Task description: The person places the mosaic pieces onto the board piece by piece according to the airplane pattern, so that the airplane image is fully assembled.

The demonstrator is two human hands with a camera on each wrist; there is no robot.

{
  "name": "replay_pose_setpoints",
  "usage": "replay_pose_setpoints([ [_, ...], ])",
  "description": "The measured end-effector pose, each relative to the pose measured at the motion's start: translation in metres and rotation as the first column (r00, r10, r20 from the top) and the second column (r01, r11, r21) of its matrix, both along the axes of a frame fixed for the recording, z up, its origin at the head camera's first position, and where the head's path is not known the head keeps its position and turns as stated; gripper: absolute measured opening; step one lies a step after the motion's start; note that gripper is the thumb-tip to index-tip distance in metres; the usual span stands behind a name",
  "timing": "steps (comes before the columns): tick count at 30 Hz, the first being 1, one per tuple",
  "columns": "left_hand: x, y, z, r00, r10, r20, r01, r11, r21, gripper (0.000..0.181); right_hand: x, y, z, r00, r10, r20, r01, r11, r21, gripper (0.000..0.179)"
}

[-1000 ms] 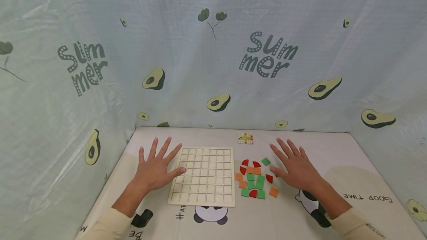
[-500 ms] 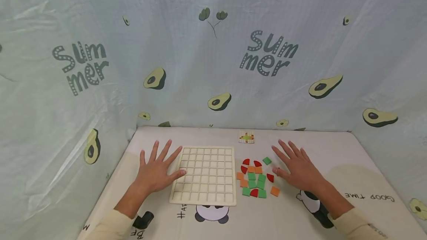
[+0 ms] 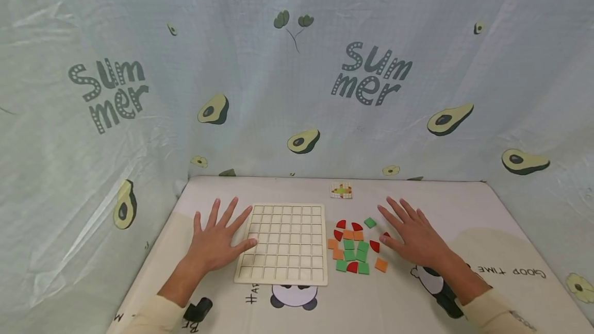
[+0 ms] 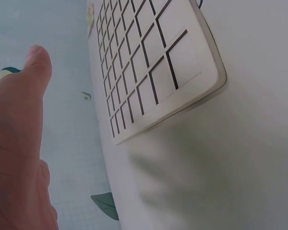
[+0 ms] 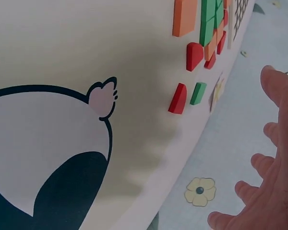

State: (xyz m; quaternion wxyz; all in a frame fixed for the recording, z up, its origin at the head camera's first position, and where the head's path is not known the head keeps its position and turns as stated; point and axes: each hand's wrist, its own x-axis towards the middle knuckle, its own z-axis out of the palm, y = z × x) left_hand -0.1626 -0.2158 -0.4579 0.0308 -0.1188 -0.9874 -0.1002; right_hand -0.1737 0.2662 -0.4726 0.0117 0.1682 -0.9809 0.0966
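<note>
My left hand (image 3: 214, 244) hovers beside the left edge of a pale grid board (image 3: 284, 244), fingers spread and straight, holding nothing; in the left wrist view a gap separates the thumb (image 4: 31, 81) from the board (image 4: 201, 72). To the right of the board lie flat pieces: green squares (image 3: 349, 255), orange squares (image 3: 381, 265) and red quarter-circles (image 3: 352, 267). Just right of these pieces is my right hand (image 3: 414, 236), also spread and holding nothing. The right wrist view shows a red piece (image 5: 178, 98) and a green piece (image 5: 198, 93) apart from that hand.
A small card (image 3: 341, 190) with a coloured pattern on a grid lies near the table's back edge. The tablecloth (image 3: 371, 305) carries printed pandas and lettering. Hanging sheets (image 3: 260, 66) with avocado prints enclose the table at the back and both sides.
The view has shifted slightly. Both hands keep their spread pose, with the right hand a little farther from the pieces than a second ago. Board and pieces stay in place.
</note>
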Motion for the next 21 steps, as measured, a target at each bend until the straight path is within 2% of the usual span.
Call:
replay_pose_setpoints([
  [12,0.002,-0.006,-0.015,1.0,-0.003,-0.018,0.003,1.0,-0.011,0.081,0.001,0.006,-0.011,1.0,0.012,0.011,-0.012,1.0,-0.001,0.077],
  [21,0.002,-0.011,-0.028,1.0,-0.013,0.001,0.013,1.0,-0.005,0.082,0.003,0.01,-0.018,0.999,0.024,0.027,-0.023,0.999,-0.028,0.077],
])
